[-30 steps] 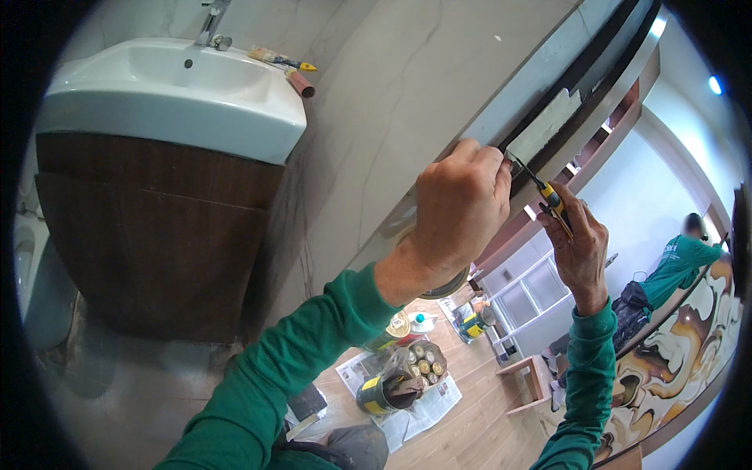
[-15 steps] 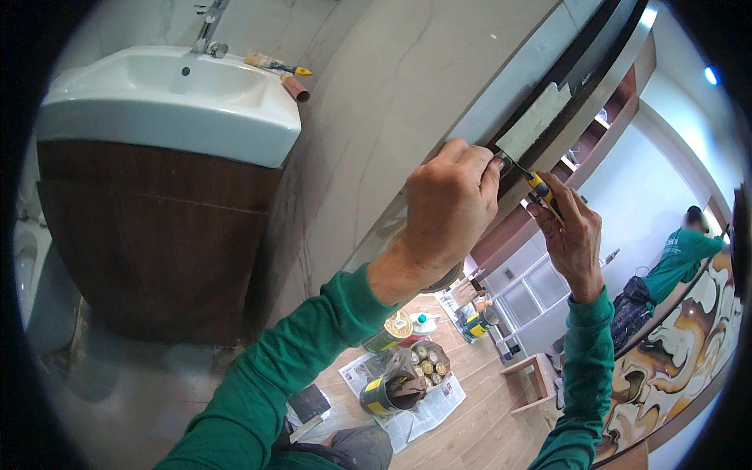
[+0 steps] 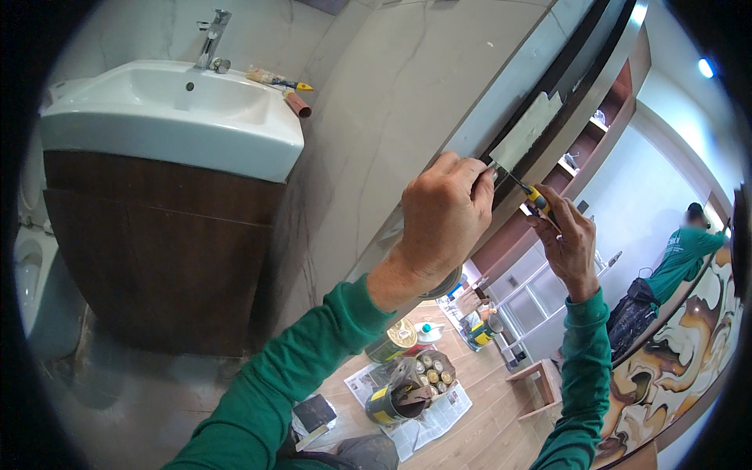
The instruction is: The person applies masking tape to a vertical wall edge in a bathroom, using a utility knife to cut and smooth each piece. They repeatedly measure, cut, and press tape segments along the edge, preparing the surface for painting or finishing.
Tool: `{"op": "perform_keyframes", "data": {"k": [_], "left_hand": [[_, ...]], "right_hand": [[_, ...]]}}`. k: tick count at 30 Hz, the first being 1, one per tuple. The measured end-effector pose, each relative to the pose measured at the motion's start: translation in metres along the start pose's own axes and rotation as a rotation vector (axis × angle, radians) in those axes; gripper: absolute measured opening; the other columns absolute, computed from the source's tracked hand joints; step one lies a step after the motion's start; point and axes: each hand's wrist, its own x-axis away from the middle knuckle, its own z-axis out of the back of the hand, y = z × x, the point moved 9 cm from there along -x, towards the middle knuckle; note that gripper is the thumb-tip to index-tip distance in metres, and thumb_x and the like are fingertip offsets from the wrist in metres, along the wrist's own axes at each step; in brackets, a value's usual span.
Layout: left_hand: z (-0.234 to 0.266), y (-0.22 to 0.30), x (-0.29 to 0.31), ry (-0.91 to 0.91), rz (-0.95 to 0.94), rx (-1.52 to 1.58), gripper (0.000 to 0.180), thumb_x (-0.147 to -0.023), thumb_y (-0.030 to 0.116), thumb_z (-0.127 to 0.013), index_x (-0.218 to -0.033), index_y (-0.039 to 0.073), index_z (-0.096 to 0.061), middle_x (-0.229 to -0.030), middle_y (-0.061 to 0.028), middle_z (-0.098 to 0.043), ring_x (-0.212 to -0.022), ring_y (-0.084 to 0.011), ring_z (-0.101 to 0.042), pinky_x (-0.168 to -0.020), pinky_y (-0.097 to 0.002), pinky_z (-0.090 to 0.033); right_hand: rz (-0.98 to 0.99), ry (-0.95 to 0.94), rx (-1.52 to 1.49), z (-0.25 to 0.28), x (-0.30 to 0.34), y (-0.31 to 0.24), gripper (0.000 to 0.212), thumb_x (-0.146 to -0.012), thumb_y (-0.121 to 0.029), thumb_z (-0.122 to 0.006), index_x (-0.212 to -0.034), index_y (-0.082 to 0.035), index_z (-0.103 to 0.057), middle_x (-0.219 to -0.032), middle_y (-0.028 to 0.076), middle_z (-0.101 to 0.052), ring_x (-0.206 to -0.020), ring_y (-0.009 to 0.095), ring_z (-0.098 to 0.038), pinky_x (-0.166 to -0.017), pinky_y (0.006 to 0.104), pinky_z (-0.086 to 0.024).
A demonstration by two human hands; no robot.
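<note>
My right hand (image 3: 570, 241) is closed around a screwdriver (image 3: 539, 199) with a yellow and black handle. Its thin dark shaft slants up and left toward the fingertips of my left hand (image 3: 445, 221). Those fingers are pinched at the lower end of a pale strip (image 3: 529, 129) that lies along a dark channel in the frame (image 3: 576, 66). Something small and metallic shows at the pinch, but my fingers mostly cover it. Where exactly the screwdriver's tip touches cannot be made out.
To the left a white washbasin (image 3: 168, 145) sits on a dark wood cabinet (image 3: 157, 243), with a brush (image 3: 278, 80) on its rim. Below are an open can (image 3: 384, 406), a bag of small cans (image 3: 433, 368) and newspaper (image 3: 439, 427). A stool (image 3: 536, 384) and a co-worker (image 3: 677, 254) are right.
The whole view has shifted slightly, with the basin and the floor things lower in the picture. Both hands keep the same grip, and the screwdriver stays by the left fingertips.
</note>
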Motion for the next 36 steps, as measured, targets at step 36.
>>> {"op": "perform_keyframes", "data": {"k": [36], "left_hand": [[-0.004,0.001,0.002,0.032,0.024,-0.046,0.010,-0.083,0.009,-0.079,-0.083,0.002,-0.071,-0.078,-0.0128,-0.069,-0.065,-0.0262,-0.068,-0.060,-0.0392,-0.053]], "right_hand": [[-0.055,0.086,0.023,0.022,0.023,0.003,0.047,-0.093,-0.033,-0.075,-0.133,-0.012,-0.063,-0.079,0.008,-0.069,-0.062,0.016,-0.068,-0.054,0.0334,-0.052]]}}
